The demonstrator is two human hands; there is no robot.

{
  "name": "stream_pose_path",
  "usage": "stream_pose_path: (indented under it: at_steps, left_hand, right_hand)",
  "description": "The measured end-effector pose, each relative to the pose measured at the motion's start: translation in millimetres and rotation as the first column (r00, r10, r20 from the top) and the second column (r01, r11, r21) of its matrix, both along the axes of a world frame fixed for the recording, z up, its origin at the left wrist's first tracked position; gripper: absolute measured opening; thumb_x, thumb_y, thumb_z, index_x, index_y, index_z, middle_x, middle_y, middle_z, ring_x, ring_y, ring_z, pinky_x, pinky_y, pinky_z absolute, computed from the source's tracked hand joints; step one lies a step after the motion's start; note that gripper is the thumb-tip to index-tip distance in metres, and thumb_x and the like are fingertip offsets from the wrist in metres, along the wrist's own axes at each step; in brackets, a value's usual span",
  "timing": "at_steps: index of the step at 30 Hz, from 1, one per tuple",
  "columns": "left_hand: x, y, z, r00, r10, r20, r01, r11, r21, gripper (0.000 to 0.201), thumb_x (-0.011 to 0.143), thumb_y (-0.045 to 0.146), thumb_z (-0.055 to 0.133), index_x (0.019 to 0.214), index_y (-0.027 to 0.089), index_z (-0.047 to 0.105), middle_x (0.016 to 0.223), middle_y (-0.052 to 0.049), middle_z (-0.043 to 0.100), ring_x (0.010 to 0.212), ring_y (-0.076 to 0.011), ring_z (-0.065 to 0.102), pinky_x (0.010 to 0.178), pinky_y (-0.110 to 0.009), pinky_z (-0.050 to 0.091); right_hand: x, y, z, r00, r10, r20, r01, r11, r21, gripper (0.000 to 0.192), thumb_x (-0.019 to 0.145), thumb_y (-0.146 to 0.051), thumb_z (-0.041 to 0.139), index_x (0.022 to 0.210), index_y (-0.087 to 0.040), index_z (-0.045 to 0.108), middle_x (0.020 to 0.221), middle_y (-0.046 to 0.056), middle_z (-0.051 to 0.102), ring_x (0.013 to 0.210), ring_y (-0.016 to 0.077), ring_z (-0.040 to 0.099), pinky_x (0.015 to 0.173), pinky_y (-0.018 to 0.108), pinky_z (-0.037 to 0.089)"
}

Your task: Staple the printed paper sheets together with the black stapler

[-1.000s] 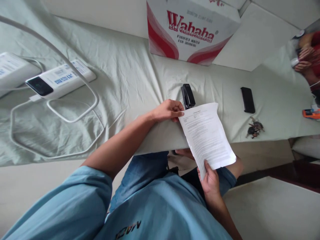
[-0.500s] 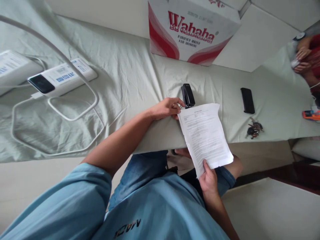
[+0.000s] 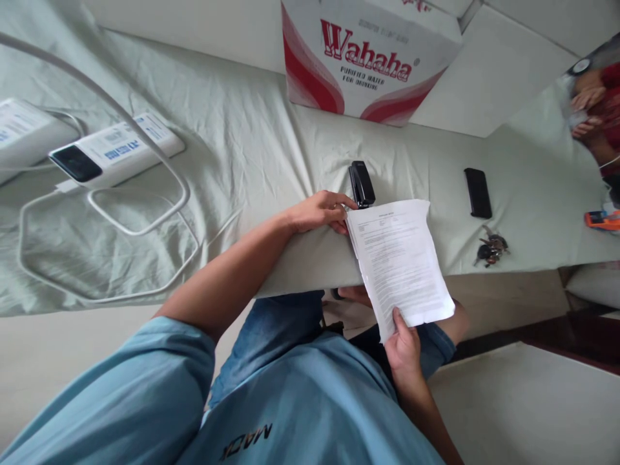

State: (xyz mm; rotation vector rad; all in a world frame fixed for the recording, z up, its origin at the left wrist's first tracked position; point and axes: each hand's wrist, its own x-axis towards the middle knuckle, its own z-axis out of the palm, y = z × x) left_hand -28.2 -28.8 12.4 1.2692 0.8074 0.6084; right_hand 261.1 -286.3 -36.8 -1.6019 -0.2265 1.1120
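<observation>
My right hand (image 3: 405,352) grips the near edge of a stack of printed paper sheets (image 3: 402,265). The sheets slope from my lap up onto the edge of the cloth-covered table (image 3: 271,148). My left hand (image 3: 320,212) rests on the table at the sheets' top-left corner, fingers curled. Its fingertips reach the near end of a black stapler (image 3: 361,183), which lies just beyond the paper's top edge. Whether the left hand pinches the corner or only touches it is unclear.
A Wahaha water carton (image 3: 368,58) stands at the back. A black phone (image 3: 477,192) and a bunch of keys (image 3: 490,248) lie to the right. Two power banks (image 3: 113,150) with a looped white cable (image 3: 140,219) lie left. Another person's hands (image 3: 588,110) are far right.
My left fingers have slid off the top of the paper's corner to beside it, toward the stapler. The sheets have shifted slightly right. My right hand keeps its hold.
</observation>
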Motion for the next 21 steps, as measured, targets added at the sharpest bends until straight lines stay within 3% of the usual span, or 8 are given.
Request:
stream_pose_path:
  at_steps: [7, 12, 16, 19, 21]
  left_hand:
    - [2.5, 3.8, -9.7, 1.000, 0.013, 0.003, -0.013, 1.000, 0.013, 0.028, 0.097, 0.018, 0.077, 0.123, 0.010, 0.073, 0.095, -0.010, 0.087, 0.083, -0.0204, 0.087, 0.085, -0.033, 0.071]
    - [3.4, 5.6, -14.2, 0.995, 0.002, 0.097, 0.002, 0.999, -0.035, 0.028, 0.098, 0.016, 0.075, 0.125, 0.013, 0.069, 0.093, -0.008, 0.086, 0.084, -0.0195, 0.087, 0.085, -0.032, 0.071]
    - [3.1, 6.0, -16.1, 0.986, -0.033, 0.163, 0.038, 0.999, -0.025, 0.021, 0.100, 0.017, 0.074, 0.120, 0.015, 0.072, 0.091, -0.006, 0.085, 0.083, -0.0174, 0.086, 0.085, -0.030, 0.071]
    - [3.3, 6.8, -17.9, 0.988, -0.044, 0.145, 0.049, 0.998, -0.027, 0.009, 0.101, 0.019, 0.074, 0.108, 0.013, 0.075, 0.092, -0.007, 0.085, 0.080, -0.0161, 0.085, 0.088, -0.032, 0.071]
    - [3.7, 7.4, -19.2, 0.990, -0.044, 0.130, 0.048, 0.998, -0.029, 0.011, 0.101, 0.019, 0.075, 0.110, 0.013, 0.075, 0.092, -0.007, 0.085, 0.081, -0.0164, 0.085, 0.089, -0.033, 0.071]
  right_hand:
    - [-1.7, -2.1, -1.0, 0.999, 0.028, -0.027, -0.028, 0.999, 0.028, 0.063, 0.078, -0.047, 0.098, 0.136, -0.026, 0.081, 0.145, 0.005, 0.082, 0.141, 0.0277, 0.074, 0.124, 0.044, 0.059]
    - [1.7, -5.8, -4.4, 1.000, 0.029, 0.002, -0.029, 0.999, 0.020, 0.073, 0.072, -0.044, 0.103, 0.139, -0.026, 0.081, 0.142, 0.005, 0.083, 0.135, 0.0297, 0.077, 0.129, 0.050, 0.054]
    - [6.2, -7.8, -7.1, 0.996, 0.069, 0.050, -0.071, 0.997, 0.026, 0.077, 0.074, -0.046, 0.101, 0.144, -0.025, 0.078, 0.142, 0.007, 0.083, 0.137, 0.0313, 0.076, 0.129, 0.053, 0.054]
    - [9.0, -8.7, -8.6, 0.993, 0.093, 0.069, -0.096, 0.995, 0.037, 0.079, 0.076, -0.046, 0.099, 0.148, -0.025, 0.076, 0.146, 0.008, 0.081, 0.141, 0.0319, 0.074, 0.130, 0.055, 0.053]
    - [10.7, -8.5, -9.5, 0.992, 0.096, 0.076, -0.100, 0.994, 0.037, 0.080, 0.076, -0.047, 0.100, 0.149, -0.026, 0.076, 0.147, 0.008, 0.080, 0.143, 0.0325, 0.073, 0.131, 0.056, 0.052]
